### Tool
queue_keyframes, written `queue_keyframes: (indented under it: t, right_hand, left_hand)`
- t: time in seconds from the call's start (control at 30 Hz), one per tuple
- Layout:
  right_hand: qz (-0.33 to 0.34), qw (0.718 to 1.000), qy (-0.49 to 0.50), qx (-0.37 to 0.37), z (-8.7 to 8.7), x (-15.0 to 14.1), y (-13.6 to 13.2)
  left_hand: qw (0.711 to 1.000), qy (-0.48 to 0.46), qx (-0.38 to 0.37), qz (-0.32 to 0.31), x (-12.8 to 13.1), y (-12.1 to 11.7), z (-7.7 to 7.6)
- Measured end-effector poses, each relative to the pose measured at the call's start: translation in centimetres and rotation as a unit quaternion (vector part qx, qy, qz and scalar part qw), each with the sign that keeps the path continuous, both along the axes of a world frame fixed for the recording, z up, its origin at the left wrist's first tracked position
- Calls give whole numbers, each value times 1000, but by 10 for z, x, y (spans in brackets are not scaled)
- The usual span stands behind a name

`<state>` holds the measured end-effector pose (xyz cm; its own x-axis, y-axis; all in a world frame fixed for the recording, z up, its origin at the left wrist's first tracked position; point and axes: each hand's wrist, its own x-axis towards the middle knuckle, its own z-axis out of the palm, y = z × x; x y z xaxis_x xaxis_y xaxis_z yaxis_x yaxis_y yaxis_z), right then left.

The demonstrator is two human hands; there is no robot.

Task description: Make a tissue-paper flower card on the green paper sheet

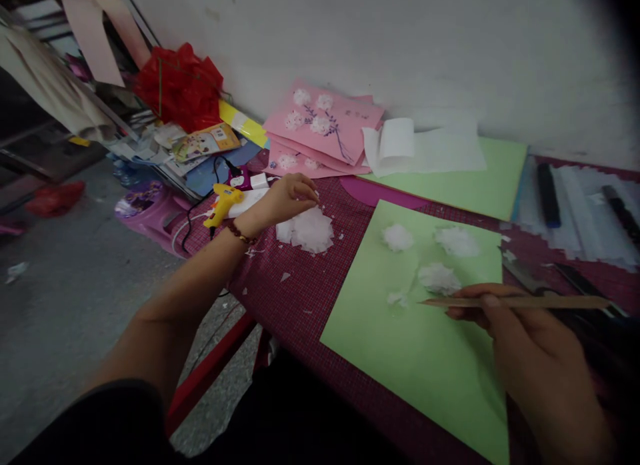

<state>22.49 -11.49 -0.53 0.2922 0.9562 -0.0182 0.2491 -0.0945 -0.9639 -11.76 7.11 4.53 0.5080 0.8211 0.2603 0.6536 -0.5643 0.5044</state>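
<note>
Pinching a thin stick (pixel 550 302) between thumb and fingers, the right hand (pixel 530 338) sits at four o'clock, the tip pointing to nine over a green sheet (pixel 410 372) and near a white scrap (pixel 397 298); whether the tip touches down is hard to call. On that sheet, three white flowers (pixel 439 278) are grouped toward the far end, the closest right by the fingertips. And over to the left hand (pixel 295 193): arm stretched in from eight o'clock, wrist bent, fingers loosely curled above a white pile (pixel 313 230); whether they pinch anything, I cannot tell. Underneath, a dark red checked table (pixel 280 298), with a yellow glue gun (pixel 223 205) at nine, pink cards (pixel 325 128) at twelve and a pale wall (pixel 425 52) behind. Out at ten, a red bag (pixel 180 85); at eight, grey floor (pixel 60 358). Beyond the right hand, tools (pixel 580 282) sink into shadow, too dark to name, and that arm is cut off at the lower edge.
</note>
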Motion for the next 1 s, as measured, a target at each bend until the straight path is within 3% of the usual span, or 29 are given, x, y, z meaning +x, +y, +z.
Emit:
queue_keyframes:
  t: [0.27,0.4,0.53,0.7,0.87,1.0]
  right_hand:
    - [-6,1000,-14,10,14,-7,0]
    - [-7,1000,-12,17,16,-9,1]
    - [3,1000,4,29,12,-7,0]
    - [17,1000,-8,21,9,-6,2]
    - [14,999,-5,33,10,-7,3]
    - [25,999,5,46,11,-7,3]
  left_hand:
    - [996,-20,-53,73,12,-3,-3]
    - [997,54,-40,34,14,-6,-2]
    - [985,166,41,-18,21,-22,-5]
    - [958,246,146,22,38,-42,-23]
    - [986,133,74,67,48,-36,-34]
    - [994,79,21,75,45,-26,-23]
